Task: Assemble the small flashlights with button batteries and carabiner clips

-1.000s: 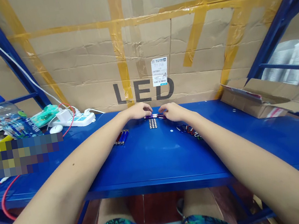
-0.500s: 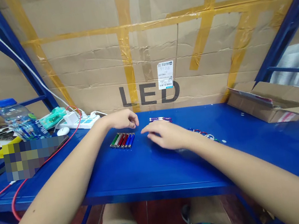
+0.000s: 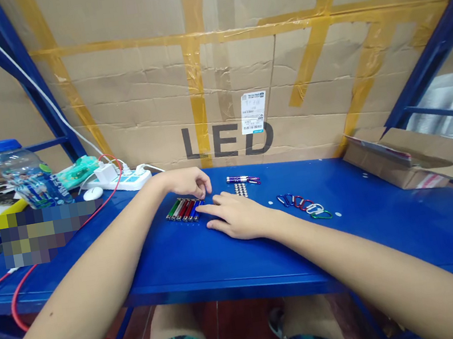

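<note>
A row of slim metal tubes (image 3: 179, 211), green, silver, red and blue with silver ends, lies side by side on the blue table (image 3: 242, 262). My left hand (image 3: 189, 183) rests just behind the row's right end, fingers curled in and nothing visible in them. My right hand (image 3: 241, 216) is open, its index finger stretched to the blue tube at the right end and seemingly touching it. Behind that hand lie a purple pen-shaped torch (image 3: 237, 180) and rows of small silver round pieces (image 3: 240, 191). Coloured carabiner clips (image 3: 301, 203) lie to the right.
At the left are a water bottle (image 3: 28, 176), a white power strip (image 3: 132, 178), a white round object (image 3: 93, 193) and red cables (image 3: 23, 281). An open cardboard box (image 3: 399, 161) stands at the right. A large taped cardboard panel (image 3: 146, 102) rises behind.
My right hand has moved left to the row's blue end, uncovering the carabiner clips and small silver pieces. My left hand stays nearly in place. The view has shifted slightly.
</note>
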A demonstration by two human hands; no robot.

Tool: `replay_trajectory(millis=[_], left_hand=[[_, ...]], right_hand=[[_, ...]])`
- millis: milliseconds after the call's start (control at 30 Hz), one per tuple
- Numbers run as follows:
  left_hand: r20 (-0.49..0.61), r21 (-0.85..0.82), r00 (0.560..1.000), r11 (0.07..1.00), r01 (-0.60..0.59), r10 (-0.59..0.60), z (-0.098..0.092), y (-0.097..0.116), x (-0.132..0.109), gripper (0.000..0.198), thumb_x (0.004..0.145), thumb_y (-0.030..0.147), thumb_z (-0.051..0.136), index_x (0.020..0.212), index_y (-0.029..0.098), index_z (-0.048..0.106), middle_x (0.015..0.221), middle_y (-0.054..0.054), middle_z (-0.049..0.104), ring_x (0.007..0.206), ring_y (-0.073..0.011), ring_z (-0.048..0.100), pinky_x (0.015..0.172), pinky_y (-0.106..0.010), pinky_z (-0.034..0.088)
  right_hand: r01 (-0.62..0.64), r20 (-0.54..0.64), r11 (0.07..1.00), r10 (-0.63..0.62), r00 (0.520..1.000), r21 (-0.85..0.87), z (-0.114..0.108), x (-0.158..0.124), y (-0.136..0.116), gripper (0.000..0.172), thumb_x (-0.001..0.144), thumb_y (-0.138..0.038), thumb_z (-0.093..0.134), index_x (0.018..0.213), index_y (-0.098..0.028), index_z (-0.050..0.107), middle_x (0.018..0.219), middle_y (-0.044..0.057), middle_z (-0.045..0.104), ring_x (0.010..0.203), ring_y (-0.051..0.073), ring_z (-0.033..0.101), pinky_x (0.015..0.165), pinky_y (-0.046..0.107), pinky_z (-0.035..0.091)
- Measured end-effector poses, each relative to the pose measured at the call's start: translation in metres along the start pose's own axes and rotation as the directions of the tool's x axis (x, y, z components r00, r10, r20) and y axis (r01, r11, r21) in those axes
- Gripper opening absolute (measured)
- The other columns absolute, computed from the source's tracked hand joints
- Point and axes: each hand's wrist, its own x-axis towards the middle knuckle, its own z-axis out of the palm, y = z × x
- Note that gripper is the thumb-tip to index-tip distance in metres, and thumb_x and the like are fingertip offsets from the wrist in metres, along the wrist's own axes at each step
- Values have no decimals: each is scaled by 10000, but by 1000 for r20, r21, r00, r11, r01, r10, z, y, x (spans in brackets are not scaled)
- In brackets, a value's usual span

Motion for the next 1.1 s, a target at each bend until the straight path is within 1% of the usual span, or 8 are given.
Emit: replay_trajectory(millis=[267, 367, 500, 733, 900, 967, 1033, 1100], left_hand=[[17, 2, 1000, 1000, -8, 8, 2, 2, 0, 271, 688, 187, 628, 955, 170, 674, 766, 1, 689, 683, -129, 573, 649, -240, 401], [17, -10, 1000, 1000, -5, 5, 3, 2, 0, 277, 692, 194, 630, 963, 171, 682, 757, 1, 694, 682, -134, 578, 678, -252, 413], [7, 3, 1000, 1000, -6, 6, 3, 2, 1, 300, 700, 223, 628, 989, 164, 689, 762, -5, 700, 691, -150, 592, 685, -268, 421], [-36, 40, 997, 997, -68, 70, 7, -3, 10, 279, 702, 189, 601, 967, 176, 686, 807, -2, 701, 726, -137, 605, 632, -231, 409], [-29, -41, 992, 991, -125, 124, 13, -4, 16, 287, 703, 174, 585, 977, 179, 672, 799, -4, 699, 684, -126, 596, 623, -237, 410], [-14, -80, 991, 988, -135, 135, 16, -2, 18, 315, 687, 155, 562, 981, 179, 672, 806, -14, 704, 686, -138, 601, 628, -252, 415], [-22, -95, 989, 985, -146, 144, 18, 0, 19, 328, 681, 153, 547, 982, 178, 675, 821, -24, 706, 699, -152, 604, 632, -267, 421], [-44, -92, 987, 983, -161, 157, 20, 2, 20, 317, 687, 162, 551, 977, 177, 678, 839, -30, 705, 720, -160, 608, 635, -271, 425]], right_hand=[[-4, 17, 1000, 4, 1000, -13, 1, 2, -1, 483, 1032, -419, 385, 1456, -227, 513, 1163, 147, 640, 1035, 274, 588, 942, 433, 459], [-4, 13, 1000, 4, 1000, -2, 0, 1, -2, 470, 1029, -418, 397, 1434, -220, 528, 1148, 143, 645, 1030, 273, 591, 926, 423, 464], [-7, -9, 1000, 7, 1000, 17, -1, 2, -2, 416, 1027, -401, 413, 1349, -195, 578, 1091, 136, 660, 998, 261, 603, 886, 400, 469], [-21, -28, 998, 23, 999, 53, 0, 5, -1, 330, 1024, -406, 427, 1205, -192, 602, 1047, 119, 662, 989, 245, 612, 854, 369, 461], [-57, -28, 996, 59, 998, 66, -2, 1, 2, 292, 1022, -402, 430, 1067, -175, 608, 1029, 115, 676, 932, 234, 632, 761, 327, 458], [-76, -27, 995, 78, 997, 67, -3, -1, 4, 284, 1018, -392, 440, 1102, -175, 602, 1062, 119, 684, 928, 238, 643, 743, 325, 456], [-70, -29, 995, 72, 997, 71, -3, -1, 4, 298, 1018, -380, 443, 1206, -197, 584, 1142, 117, 681, 976, 242, 647, 767, 327, 455], [-58, -19, 996, 60, 998, 66, -2, -1, 3, 319, 1024, -386, 426, 1235, -217, 595, 1169, 111, 680, 1017, 243, 644, 797, 327, 450]])
